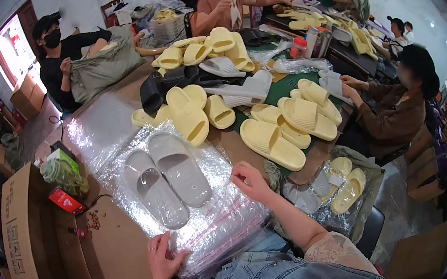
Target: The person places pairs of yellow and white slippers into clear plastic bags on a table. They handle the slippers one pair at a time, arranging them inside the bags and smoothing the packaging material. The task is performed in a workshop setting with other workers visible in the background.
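A pair of grey slippers (168, 198) lies side by side inside a clear plastic bag (129, 195), on top of a stack of clear bags (223, 244) in front of me. At the near left corner of the stack, my left hand (164, 258) rests with thumb and fingers apart, holding nothing. My right hand (250, 181) has its fingers curled together at the right edge of the bag, pinching the film beside the slippers. Just beyond the bag lie pale yellow slippers (189, 117), and more yellow slippers (273, 143) sit to the right of it.
An open cardboard box (20, 228) stands at the left, near a green jug (64, 174) and a red box (66, 201). Black slippers (151, 92) lie farther back. Bagged slippers (349, 190) sit low at the right. Several people work around the tables, one with a grey sack (104, 70).
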